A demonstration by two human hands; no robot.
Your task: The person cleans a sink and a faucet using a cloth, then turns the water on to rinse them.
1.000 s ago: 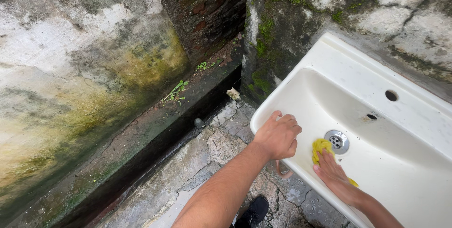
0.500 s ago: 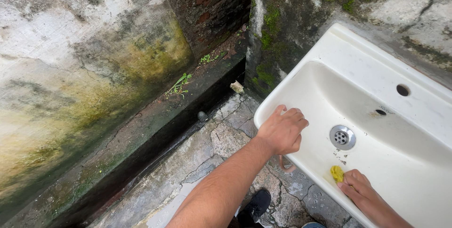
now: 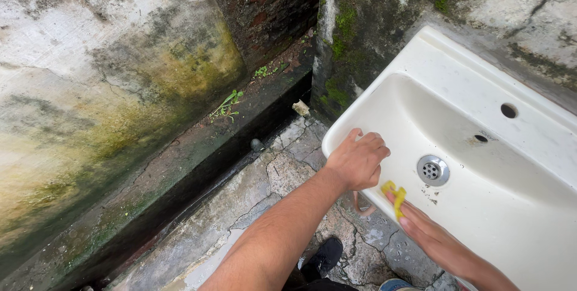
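right now the work in hand looks like scrubbing the inside of a white ceramic basin (image 3: 457, 96) with a small yellow scrub pad (image 3: 393, 197). the right hand (image 3: 428, 234) lies flat with fingers stretched out, pressing the pad against the near inner wall of the basin; it does not curl round the pad, it pins it under the fingertips. the pad sits just below the near rim, close beside the left hand and a little way short of the metal drain strainer (image 3: 432, 169). the left hand (image 3: 357, 160) is closed over the basin's front left corner, fingers hooked on the rim, bracing it and holding nothing else.

by my judgement the scrubbing is midway: dark specks lie on the bowl floor just near the strainer, and a brownish stain marks the overflow hole (image 3: 481, 138). the next stroke seems to call for steady downward pressure so the pad does not slip from under the flat fingers, while the left hand's hold steadies the basin.

around it are a mossy wall (image 3: 384, 15), a cracked stone floor (image 3: 282, 177) and a dark shoe (image 3: 324, 255).
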